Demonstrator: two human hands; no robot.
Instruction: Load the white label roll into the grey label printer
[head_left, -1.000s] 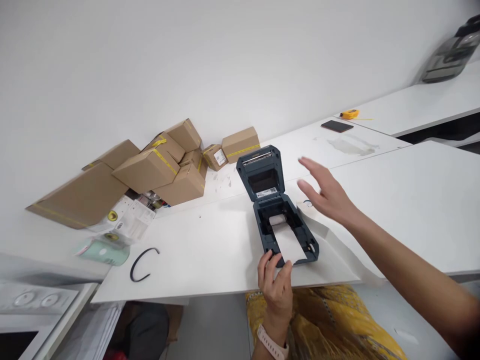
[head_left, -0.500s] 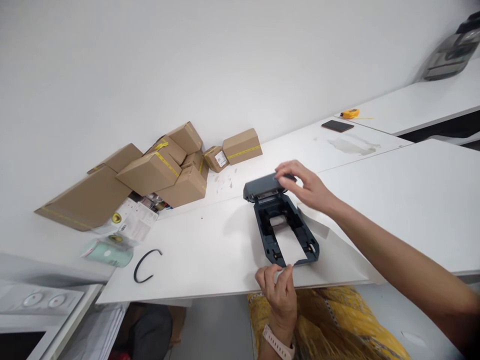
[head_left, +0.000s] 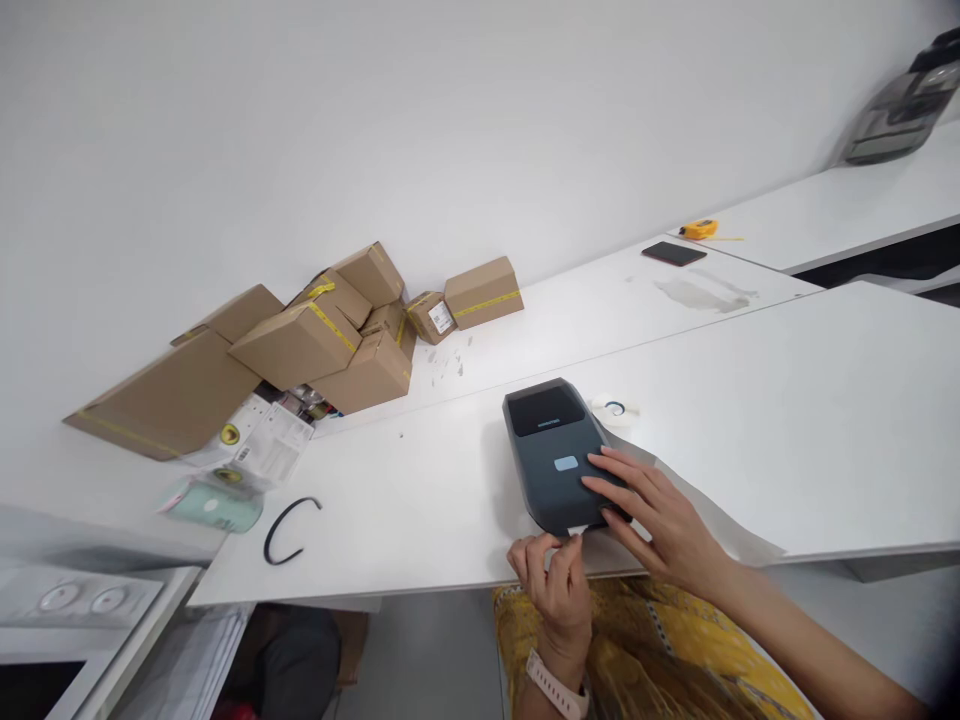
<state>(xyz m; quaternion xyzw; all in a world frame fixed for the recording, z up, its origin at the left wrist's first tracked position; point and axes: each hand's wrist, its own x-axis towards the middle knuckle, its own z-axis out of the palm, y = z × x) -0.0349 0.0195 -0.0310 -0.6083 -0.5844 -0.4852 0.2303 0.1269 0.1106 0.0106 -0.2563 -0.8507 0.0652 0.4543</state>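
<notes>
A dark blue-grey label printer (head_left: 544, 470) lies on the white table near its front edge, its lid down. A short end of white label paper (head_left: 577, 531) sticks out of its front. My left hand (head_left: 553, 580) pinches that paper end between thumb and fingers. My right hand (head_left: 652, 510) rests with spread fingers on the lid's right front side, beside a light blue button. Behind the printer's right side lies a roll of white labels (head_left: 615, 410), and a strip of backing paper (head_left: 705, 505) runs from there to the table edge.
Several cardboard boxes (head_left: 300, 340) are piled against the wall at the left. A black curved band (head_left: 281, 530) and a mint green cylinder (head_left: 217, 505) lie at the left front. Further back on the right are a phone (head_left: 673, 253) and a yellow tape measure (head_left: 699, 230).
The printer's lid has come down, and my right hand has moved forward with it towards me. The label roll behind now shows. My left hand has stayed on the paper end.
</notes>
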